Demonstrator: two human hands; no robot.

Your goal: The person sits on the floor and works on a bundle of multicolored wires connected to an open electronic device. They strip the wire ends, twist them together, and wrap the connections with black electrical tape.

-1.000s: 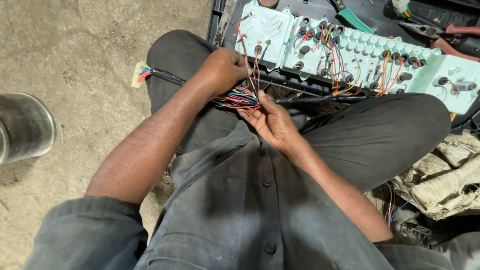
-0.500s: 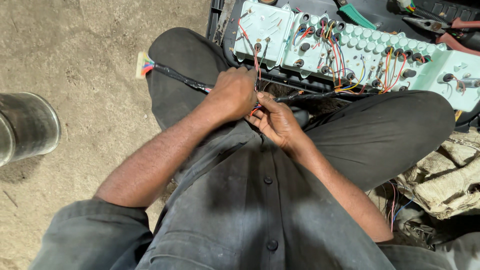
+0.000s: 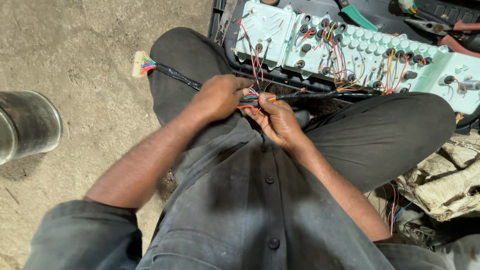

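I sit cross-legged on the ground in dark grey clothes. My left hand (image 3: 220, 96) is closed around a black-taped wire harness (image 3: 176, 76) that ends at the left in a white plug (image 3: 137, 64) with coloured wires. My right hand (image 3: 277, 120) pinches the bared coloured wires (image 3: 257, 100) of the same bundle, right next to the left hand. The harness runs on to the right across my lap towards the back of a pale green instrument cluster (image 3: 360, 52) studded with bulb sockets and thin wires.
A metal can (image 3: 27, 125) lies on the dirt floor at the left. Pliers with red grips (image 3: 435, 27) and a green-handled tool (image 3: 360, 17) rest in a black tray (image 3: 218, 20) behind the cluster. Crumpled sacking (image 3: 447, 180) sits at my right knee.
Both hands have drawn closer together on the bundle. My left hand has slid along the harness and the coloured wires now show between the two hands.
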